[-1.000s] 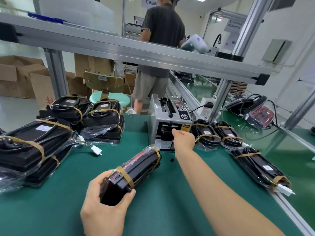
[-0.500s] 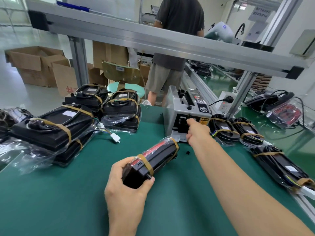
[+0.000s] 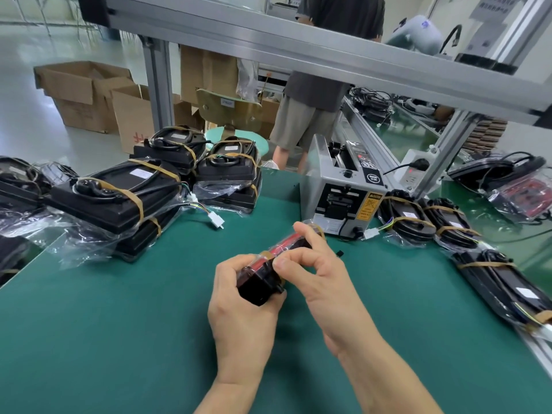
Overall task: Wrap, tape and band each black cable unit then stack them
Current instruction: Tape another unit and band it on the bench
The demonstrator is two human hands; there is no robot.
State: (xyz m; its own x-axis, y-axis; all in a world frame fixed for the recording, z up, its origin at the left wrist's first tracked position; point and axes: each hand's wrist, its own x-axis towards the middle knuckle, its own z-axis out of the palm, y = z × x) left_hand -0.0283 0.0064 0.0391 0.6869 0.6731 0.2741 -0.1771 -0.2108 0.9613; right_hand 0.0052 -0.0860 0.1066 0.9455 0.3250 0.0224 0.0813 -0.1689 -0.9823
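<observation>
The right hand [image 3: 313, 273] hides much of the wrapped unit [image 3: 263, 279].

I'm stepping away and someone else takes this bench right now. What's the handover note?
Left hand grips the near end of the wrapped unit, held above the green mat.
Right hand pinches at the plastic wrap on its top; whether it holds tape cannot be told.
Tape dispenser sits just beyond.
Done: banded units stacked at left; more banded ones lie at right.
Left: finish taping this unit, then stack it.
</observation>
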